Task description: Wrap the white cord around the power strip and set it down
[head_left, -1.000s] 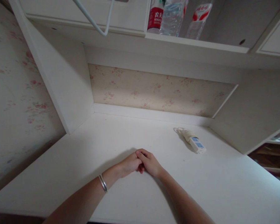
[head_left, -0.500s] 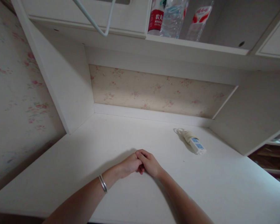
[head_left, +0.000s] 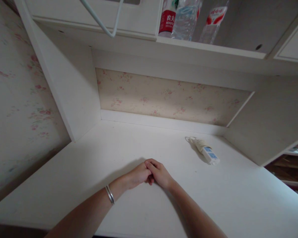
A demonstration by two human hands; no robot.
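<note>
Both hands rest clasped together over the white desktop. My left hand is closed, its fingers tucked into the other hand and partly hidden. My right hand wraps around those fingers, with its thumb lying on top. Around my left wrist is a silver bangle. To the right and farther back lies a white power strip with blue socket faces, its cream cord coiled around one end. Neither hand touches it.
Overhead, a cabinet shelf holds a red-labelled bottle, a clear plastic bottle and another with a red-and-white label. A pale bent rod hangs at upper left. Side panels bound the desk.
The view has shifted very slightly. Hands and power strip stay in place.
</note>
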